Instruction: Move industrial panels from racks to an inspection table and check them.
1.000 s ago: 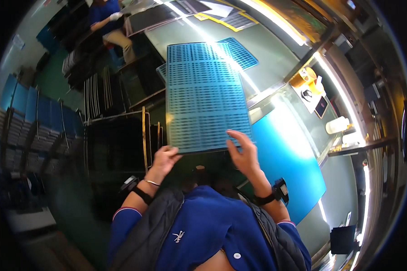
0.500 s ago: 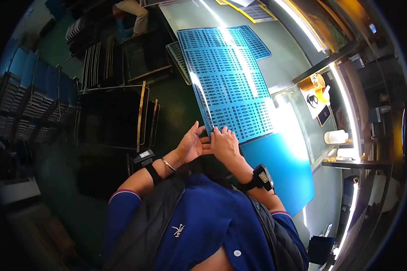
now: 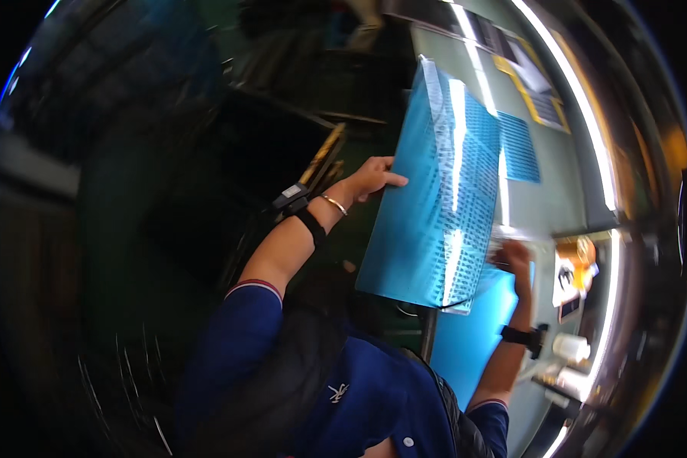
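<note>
A large glossy blue sheet (image 3: 414, 221) is tilted up in front of me. Its left part looks plain, and rows of small dark marks cover the right part. My left hand (image 3: 375, 177) grips the sheet's left edge, thumb on the near face and fingers behind. At the lower right edge of the sheet is my right hand (image 3: 514, 258), smeared by motion, its fingers too blurred to read. Below that hand a plain blue panel (image 3: 469, 343) lies on the table, partly covered by the raised sheet.
A smaller blue patterned sheet (image 3: 520, 149) lies farther back on the pale table (image 3: 443, 49). Yellow-edged frames (image 3: 538, 88) are at the far right. A white roll (image 3: 571, 348) and an orange container (image 3: 576, 250) stand along the right side. Dark racks fill the left.
The patterned sheet has come up from the table, its left side raised by my left hand. My right hand has moved right, away from the left one. The whole view has turned.
</note>
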Demonstrator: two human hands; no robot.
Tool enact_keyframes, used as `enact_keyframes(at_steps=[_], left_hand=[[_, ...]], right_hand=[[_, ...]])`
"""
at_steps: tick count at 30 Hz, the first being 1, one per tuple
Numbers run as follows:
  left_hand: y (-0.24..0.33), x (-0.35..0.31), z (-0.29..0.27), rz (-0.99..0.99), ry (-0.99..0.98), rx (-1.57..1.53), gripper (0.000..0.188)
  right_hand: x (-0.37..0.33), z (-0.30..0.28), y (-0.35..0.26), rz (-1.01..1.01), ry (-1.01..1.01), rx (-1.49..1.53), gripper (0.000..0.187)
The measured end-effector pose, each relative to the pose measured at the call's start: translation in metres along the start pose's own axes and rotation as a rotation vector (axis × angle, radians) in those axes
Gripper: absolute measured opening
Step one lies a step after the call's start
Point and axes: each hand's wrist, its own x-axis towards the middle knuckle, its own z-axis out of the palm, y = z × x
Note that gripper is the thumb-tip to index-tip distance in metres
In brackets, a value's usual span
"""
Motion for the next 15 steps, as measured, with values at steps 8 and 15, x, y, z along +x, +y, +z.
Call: enact_keyframes(at_steps=[8,15], left_hand=[[0.074,-0.253,-0.112,0.241,0.584,0.199,0.027],[0.106,-0.436,-0.163,0.565,1.3,0.466,0.024]], right_hand=[[-0.042,-0.15,0.088,0.189,0.568,0.026,0.03],[-0.072,-0.073,0.068,0.212,0.697,0.123,0.038]])
